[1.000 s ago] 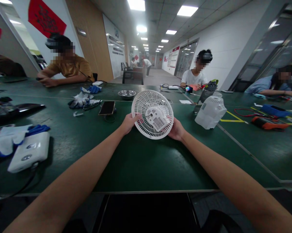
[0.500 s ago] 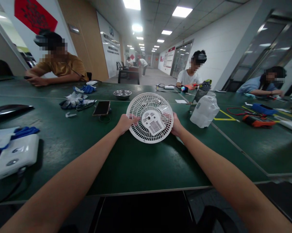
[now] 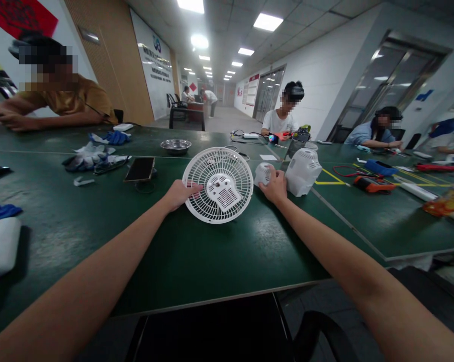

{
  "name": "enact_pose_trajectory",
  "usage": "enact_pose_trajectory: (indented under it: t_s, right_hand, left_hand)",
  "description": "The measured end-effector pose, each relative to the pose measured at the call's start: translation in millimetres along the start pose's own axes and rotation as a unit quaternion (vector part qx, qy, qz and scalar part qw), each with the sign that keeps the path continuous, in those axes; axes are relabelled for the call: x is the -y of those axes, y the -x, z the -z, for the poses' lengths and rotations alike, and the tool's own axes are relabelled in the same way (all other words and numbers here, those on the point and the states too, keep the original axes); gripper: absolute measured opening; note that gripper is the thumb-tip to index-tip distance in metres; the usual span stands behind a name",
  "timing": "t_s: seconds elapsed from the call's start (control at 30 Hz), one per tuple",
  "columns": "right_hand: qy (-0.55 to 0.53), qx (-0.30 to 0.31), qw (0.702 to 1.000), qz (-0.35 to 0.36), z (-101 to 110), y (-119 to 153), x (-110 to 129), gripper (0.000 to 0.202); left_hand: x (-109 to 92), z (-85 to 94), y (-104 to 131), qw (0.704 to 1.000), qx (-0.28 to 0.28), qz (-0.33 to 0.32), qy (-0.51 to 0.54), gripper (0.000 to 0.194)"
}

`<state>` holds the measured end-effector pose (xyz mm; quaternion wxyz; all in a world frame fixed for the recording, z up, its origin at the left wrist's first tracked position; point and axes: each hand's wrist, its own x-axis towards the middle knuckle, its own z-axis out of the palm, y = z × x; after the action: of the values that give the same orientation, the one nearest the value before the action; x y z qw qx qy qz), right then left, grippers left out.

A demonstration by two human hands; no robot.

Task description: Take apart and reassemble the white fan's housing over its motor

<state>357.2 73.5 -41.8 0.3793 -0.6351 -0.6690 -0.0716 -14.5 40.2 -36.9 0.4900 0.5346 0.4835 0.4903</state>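
Note:
A round white fan grille point(image 3: 224, 193) with a slotted centre plate stands tilted above the green table point(image 3: 211, 261), its left rim gripped by my left hand point(image 3: 179, 194), thumb over the front. To the right, my right hand point(image 3: 275, 186) has its fingers wrapped round a small white slotted housing point(image 3: 262, 174), apart from the grille. Just beyond that hand, a larger translucent white casing point(image 3: 303, 172) stands on the table, with a clear container behind it.
Left of the grille lie a phone point(image 3: 140, 169), gloves point(image 3: 89, 156) and a metal bowl point(image 3: 176, 146). An orange-and-black meter point(image 3: 373, 184) and blue case point(image 3: 380, 167) are at right. People sit at the far side.
My right hand has let go of the grille's right edge and moved right, onto the small white housing. My left hand still holds the grille. The view has turned right.

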Motion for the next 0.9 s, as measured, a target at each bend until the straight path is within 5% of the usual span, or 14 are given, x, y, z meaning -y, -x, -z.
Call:
enact_pose_trajectory:
  t_s: [0.17,0.33,0.57,0.9]
  right_hand:
    - [0.053,-0.123,0.989,0.061,43.5,-7.5,-14.9,0.069]
    - [0.061,-0.272,0.960,-0.037,75.6,-19.1,-55.5,0.088]
    - [-0.061,-0.081,0.965,-0.242,49.2,-18.2,-96.3,0.104]
    - [-0.017,-0.079,0.959,-0.271,44.0,-22.9,-103.8,0.091]
  left_hand:
    - [5.9,4.4,-3.6,1.000,0.004,-0.007,-0.012,0.011]
    - [3.3,3.6,-1.8,1.000,-0.003,0.000,-0.005,0.010]
    - [2.2,1.7,-1.3,1.000,-0.010,-0.002,-0.007,0.008]
    - [0.1,3.1,-0.7,1.000,0.011,0.009,-0.010,0.012]
